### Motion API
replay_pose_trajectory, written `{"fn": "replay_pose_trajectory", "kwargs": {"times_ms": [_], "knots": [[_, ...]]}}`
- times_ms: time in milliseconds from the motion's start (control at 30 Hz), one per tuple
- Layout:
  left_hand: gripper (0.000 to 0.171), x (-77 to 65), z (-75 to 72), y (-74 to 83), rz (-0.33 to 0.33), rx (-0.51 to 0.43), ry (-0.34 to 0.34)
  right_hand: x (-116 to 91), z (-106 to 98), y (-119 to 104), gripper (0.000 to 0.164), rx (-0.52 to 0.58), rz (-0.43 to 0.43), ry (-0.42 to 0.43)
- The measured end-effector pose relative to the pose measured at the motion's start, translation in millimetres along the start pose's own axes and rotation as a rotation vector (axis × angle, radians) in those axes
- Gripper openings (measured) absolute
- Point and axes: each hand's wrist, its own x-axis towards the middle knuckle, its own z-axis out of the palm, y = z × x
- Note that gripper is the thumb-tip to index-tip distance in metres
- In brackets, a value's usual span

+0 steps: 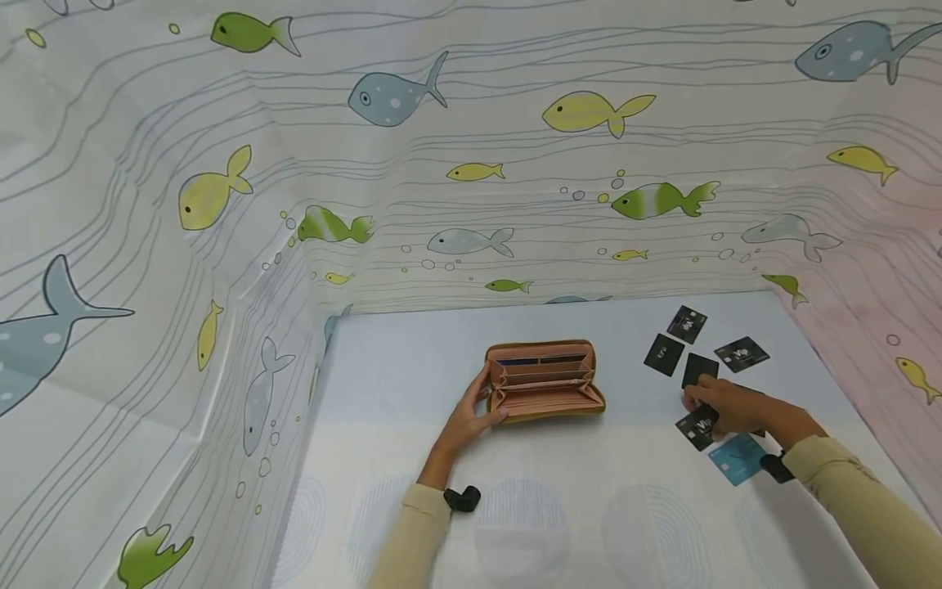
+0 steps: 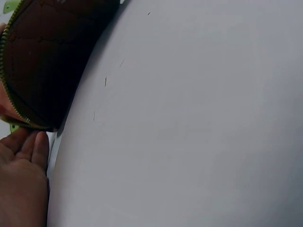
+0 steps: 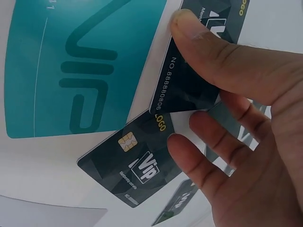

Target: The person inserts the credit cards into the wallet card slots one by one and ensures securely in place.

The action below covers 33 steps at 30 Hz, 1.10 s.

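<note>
We judge the black card (image 3: 184, 90), pinched in the fingers (image 3: 214, 132) of the right hand (image 1: 736, 407), light, stiff and slippery, best held edgewise; the left hand (image 1: 464, 421) grips the wallet (image 1: 548, 402).

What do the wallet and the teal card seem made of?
Wallet: probably leather or imitation leather outside, dark and matte, given the stitched quilting; its gold-toned zip teeth suggest metal. Teal card: likely plastic, smooth, judging by its crisp edges and even print.
</note>
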Motion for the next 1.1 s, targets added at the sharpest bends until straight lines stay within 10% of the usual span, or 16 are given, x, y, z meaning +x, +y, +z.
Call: {"fn": "replay_pose_trajectory", "kwargs": {"times_ms": [433, 767, 1100], "knots": [[0.09, 6.6, 4.1, -37.3, 0.001, -0.002, 0.043, 0.7, 1.6, 4.5, 0.055, -0.042, -0.001, 0.043], [0.091, 4.4, 6.0, -41.7, -0.009, -0.008, 0.049, -2.3, 0.3, 1.9, 0.054, -0.044, 0.091, 0.004], [0.092, 5.8, 5.8, -39.5, 0.005, 0.0, 0.035, -19.4, -8.8, -0.5, 0.023, 0.036, -0.005, 0.093]]}}
